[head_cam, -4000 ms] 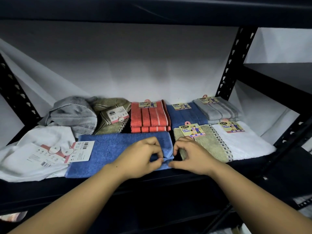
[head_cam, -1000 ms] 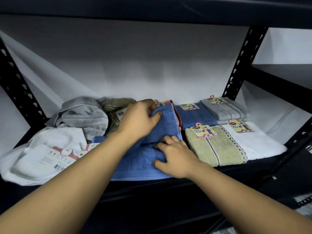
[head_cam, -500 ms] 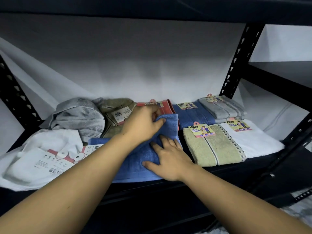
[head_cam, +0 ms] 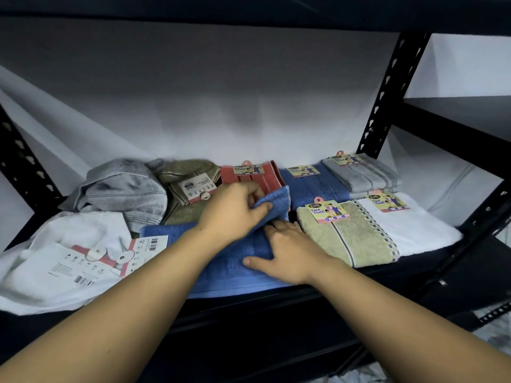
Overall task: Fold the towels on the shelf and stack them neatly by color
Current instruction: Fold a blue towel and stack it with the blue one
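Towels lie along a black metal shelf [head_cam: 276, 297] across the middle of the frame. At lower left sprawls an unfolded white towel [head_cam: 55, 261] with a barcode tag on it; behind it, toward centre left, sit a crumpled grey towel [head_cam: 124, 189] and a rumpled olive towel [head_cam: 188, 189]. At centre, the blue towel [head_cam: 232, 261] is spread at the shelf's front edge. The left hand [head_cam: 235, 211] pinches its far right corner between thumb and curled fingers, lifting that flap off the surface, while the right hand [head_cam: 287, 252] presses flat on the cloth with straight fingers, just below the raised corner. Behind the left hand a folded red striped towel [head_cam: 265, 175] shows its label. To the right follow a folded blue towel [head_cam: 315, 189] at the back, a folded beige towel [head_cam: 348, 239] in front, then folded grey towels [head_cam: 362, 175] at the back and a folded white towel [head_cam: 414, 230] at the front, near the upright post [head_cam: 387, 92] at upper right.
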`<action>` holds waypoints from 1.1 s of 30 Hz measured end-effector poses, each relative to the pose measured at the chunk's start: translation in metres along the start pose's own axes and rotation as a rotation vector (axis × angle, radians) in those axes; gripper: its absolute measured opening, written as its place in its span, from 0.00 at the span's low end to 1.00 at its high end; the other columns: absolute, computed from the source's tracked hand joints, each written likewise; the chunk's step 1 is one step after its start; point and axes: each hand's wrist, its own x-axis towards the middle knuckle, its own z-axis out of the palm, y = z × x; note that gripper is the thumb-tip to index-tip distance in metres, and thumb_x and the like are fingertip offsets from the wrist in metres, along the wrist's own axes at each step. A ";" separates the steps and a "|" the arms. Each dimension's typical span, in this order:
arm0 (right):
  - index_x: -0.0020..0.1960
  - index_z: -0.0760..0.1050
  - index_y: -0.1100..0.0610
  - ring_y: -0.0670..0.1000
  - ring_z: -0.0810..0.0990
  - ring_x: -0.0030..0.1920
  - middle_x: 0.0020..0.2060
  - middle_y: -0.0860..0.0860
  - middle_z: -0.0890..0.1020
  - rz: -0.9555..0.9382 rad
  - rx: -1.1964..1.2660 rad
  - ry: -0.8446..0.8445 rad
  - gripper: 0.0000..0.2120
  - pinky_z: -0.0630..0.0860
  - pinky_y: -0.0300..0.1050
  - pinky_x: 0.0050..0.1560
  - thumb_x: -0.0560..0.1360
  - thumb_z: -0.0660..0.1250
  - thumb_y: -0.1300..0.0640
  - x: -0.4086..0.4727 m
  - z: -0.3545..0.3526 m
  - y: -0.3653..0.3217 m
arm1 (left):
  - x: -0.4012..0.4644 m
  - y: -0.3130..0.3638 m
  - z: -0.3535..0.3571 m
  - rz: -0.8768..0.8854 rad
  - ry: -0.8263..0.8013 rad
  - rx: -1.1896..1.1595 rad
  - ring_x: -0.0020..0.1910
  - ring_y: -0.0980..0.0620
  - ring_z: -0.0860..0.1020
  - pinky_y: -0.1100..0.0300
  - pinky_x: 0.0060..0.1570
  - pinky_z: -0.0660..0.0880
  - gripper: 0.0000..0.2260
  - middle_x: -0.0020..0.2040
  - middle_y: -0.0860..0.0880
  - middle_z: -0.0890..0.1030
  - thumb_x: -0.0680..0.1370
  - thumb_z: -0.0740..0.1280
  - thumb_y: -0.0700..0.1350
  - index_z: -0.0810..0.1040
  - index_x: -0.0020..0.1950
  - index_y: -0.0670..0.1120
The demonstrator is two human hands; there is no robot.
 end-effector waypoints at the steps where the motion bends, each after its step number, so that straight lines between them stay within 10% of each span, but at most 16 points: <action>1: 0.73 0.69 0.57 0.58 0.70 0.72 0.70 0.57 0.74 -0.008 0.008 0.001 0.43 0.65 0.52 0.74 0.72 0.61 0.26 -0.004 -0.006 0.005 | -0.004 -0.001 0.002 0.007 -0.001 -0.017 0.31 0.57 0.75 0.58 0.34 0.72 0.06 0.31 0.53 0.78 0.74 0.75 0.50 0.81 0.42 0.50; 9: 0.62 0.74 0.47 0.45 0.75 0.58 0.55 0.44 0.78 -0.011 0.197 0.261 0.25 0.73 0.45 0.59 0.69 0.79 0.45 -0.062 -0.032 0.054 | -0.057 -0.007 0.035 0.154 -0.197 -0.097 0.36 0.59 0.76 0.54 0.38 0.76 0.05 0.37 0.57 0.76 0.71 0.75 0.52 0.84 0.45 0.54; 16: 0.53 0.83 0.48 0.45 0.73 0.49 0.46 0.41 0.77 -0.227 0.161 0.290 0.08 0.74 0.48 0.52 0.74 0.71 0.50 -0.059 -0.008 0.057 | -0.076 -0.004 0.043 0.212 -0.238 -0.041 0.36 0.59 0.75 0.58 0.36 0.75 0.06 0.37 0.59 0.73 0.73 0.73 0.55 0.83 0.47 0.57; 33: 0.58 0.86 0.46 0.45 0.76 0.55 0.52 0.38 0.78 -0.281 0.288 0.209 0.12 0.73 0.38 0.57 0.77 0.74 0.45 -0.076 0.005 0.079 | -0.081 -0.029 0.014 0.230 -0.408 -0.199 0.41 0.59 0.80 0.67 0.43 0.73 0.10 0.40 0.56 0.79 0.71 0.81 0.52 0.89 0.50 0.53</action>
